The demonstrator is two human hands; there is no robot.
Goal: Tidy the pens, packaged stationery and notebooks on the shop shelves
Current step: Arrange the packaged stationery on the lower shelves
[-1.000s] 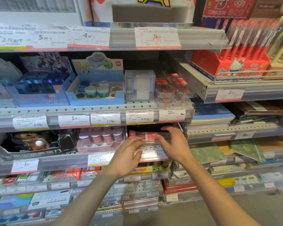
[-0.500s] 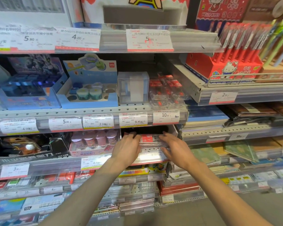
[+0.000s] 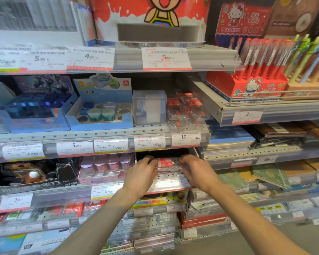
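A clear plastic stationery pack with a red label [image 3: 166,162] lies on top of a stack on the third shelf, just behind the price rail [image 3: 170,183]. My left hand [image 3: 141,174] grips its left end and my right hand [image 3: 196,172] grips its right end, fingers curled over the top edge. Similar clear packs with red labels [image 3: 186,113] are piled on the shelf above. Notebooks [image 3: 228,138] lie in flat stacks on the shelves to the right. Red packaged pens [image 3: 260,57] stand in a Hello Kitty display box at the upper right.
A pink box of small round items [image 3: 103,168] sits left of my hands. A blue display tray with green tape rolls [image 3: 99,115] and a clear box [image 3: 149,107] stand one shelf up. Shelf edges carry price labels. Lower shelves hold more clear packs [image 3: 153,240].
Both hands have pushed the clear pack further back into the shelf and lowered it onto the stack. The view has shifted slightly closer.
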